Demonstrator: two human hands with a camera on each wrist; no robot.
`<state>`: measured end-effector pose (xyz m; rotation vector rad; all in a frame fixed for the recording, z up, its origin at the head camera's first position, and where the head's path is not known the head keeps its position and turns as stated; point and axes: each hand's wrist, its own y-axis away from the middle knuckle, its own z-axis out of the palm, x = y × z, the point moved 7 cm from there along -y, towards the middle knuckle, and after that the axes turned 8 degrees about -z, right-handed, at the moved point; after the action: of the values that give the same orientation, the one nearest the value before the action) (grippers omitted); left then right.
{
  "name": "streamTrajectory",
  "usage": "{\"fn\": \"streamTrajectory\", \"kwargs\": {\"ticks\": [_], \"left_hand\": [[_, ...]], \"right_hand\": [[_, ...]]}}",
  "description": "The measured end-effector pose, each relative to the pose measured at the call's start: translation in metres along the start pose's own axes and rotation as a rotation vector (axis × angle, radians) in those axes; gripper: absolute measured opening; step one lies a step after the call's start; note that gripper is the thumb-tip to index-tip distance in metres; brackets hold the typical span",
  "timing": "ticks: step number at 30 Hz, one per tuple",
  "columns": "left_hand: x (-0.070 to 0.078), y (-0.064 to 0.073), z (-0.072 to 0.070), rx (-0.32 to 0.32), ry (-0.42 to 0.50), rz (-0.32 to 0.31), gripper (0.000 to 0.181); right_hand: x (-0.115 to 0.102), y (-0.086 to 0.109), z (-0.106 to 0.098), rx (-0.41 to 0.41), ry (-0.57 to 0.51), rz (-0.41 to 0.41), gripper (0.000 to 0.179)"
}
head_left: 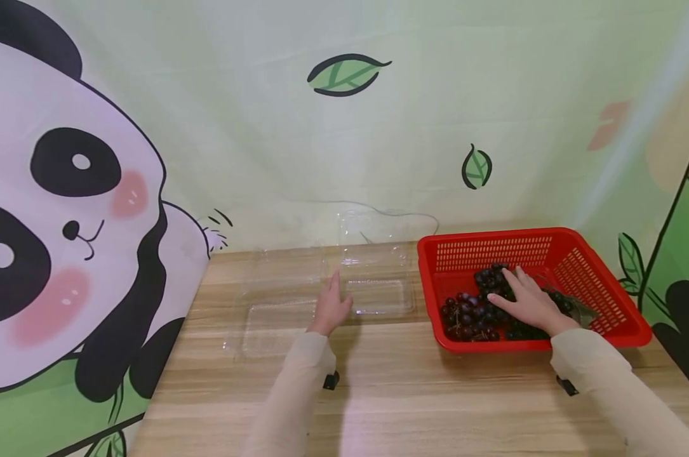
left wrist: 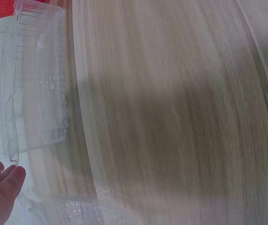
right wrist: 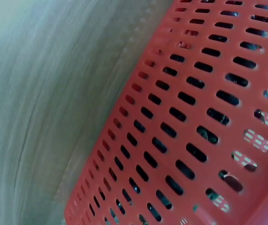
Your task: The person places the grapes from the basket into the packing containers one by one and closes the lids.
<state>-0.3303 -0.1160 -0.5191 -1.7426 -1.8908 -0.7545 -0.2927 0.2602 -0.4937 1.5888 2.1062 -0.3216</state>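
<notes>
Right hand (head_left: 529, 304) is open, fingers spread over bunches of round, dark purple-black grapes (head_left: 470, 314); can't tell how firmly it's touching them. They're kinda glossy, thin stems poking out, and they sit under and left of that hand in a red plastic slotted basket (head_left: 635, 330). Left hand (head_left: 329, 308) is open too, between two clear plastic containers, one to its left (head_left: 278, 324), one to its right (head_left: 378, 295). Wood-grain table (head_left: 407, 393) below both hands.

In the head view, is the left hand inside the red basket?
No, the left hand is by the clear plastic containers, left of the basket, while the right hand is over the grapes inside it.
</notes>
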Motion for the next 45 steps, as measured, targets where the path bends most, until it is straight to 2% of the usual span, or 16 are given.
{"fn": "streamTrajectory", "kwargs": {"ticks": [5, 17, 26, 33, 36, 38, 40, 42, 45], "left_hand": [[-0.002, 0.002, 0.003, 0.004, -0.006, -0.006, 0.062], [-0.001, 0.003, 0.005, 0.048, -0.125, -0.011, 0.055], [-0.001, 0.000, 0.007, 0.080, -0.156, -0.008, 0.052], [0.000, 0.003, 0.005, 0.095, -0.137, -0.011, 0.053], [-0.010, -0.007, 0.012, 0.085, -0.102, -0.035, 0.054], [-0.014, -0.009, 0.013, 0.087, -0.100, -0.023, 0.055], [-0.034, -0.028, 0.029, 0.147, -0.112, 0.014, 0.058], [-0.045, -0.038, 0.037, 0.149, -0.105, 0.015, 0.060], [-0.047, -0.041, 0.040, 0.134, -0.041, -0.017, 0.062]], "right_hand": [[0.001, -0.001, 0.007, -0.018, -0.047, 0.015, 0.090], [-0.001, -0.007, 0.017, -0.041, -0.093, 0.032, 0.088], [0.000, -0.013, 0.020, -0.014, -0.097, 0.020, 0.089], [0.001, -0.016, 0.020, -0.005, -0.074, 0.021, 0.087], [0.002, -0.017, 0.020, -0.002, -0.066, 0.019, 0.086], [0.002, -0.017, 0.020, -0.001, -0.062, 0.018, 0.085], [0.003, -0.018, 0.020, -0.004, -0.061, 0.021, 0.084], [0.003, -0.018, 0.020, -0.004, -0.059, 0.025, 0.083], [0.002, -0.020, 0.020, 0.000, -0.061, 0.032, 0.082]]}}
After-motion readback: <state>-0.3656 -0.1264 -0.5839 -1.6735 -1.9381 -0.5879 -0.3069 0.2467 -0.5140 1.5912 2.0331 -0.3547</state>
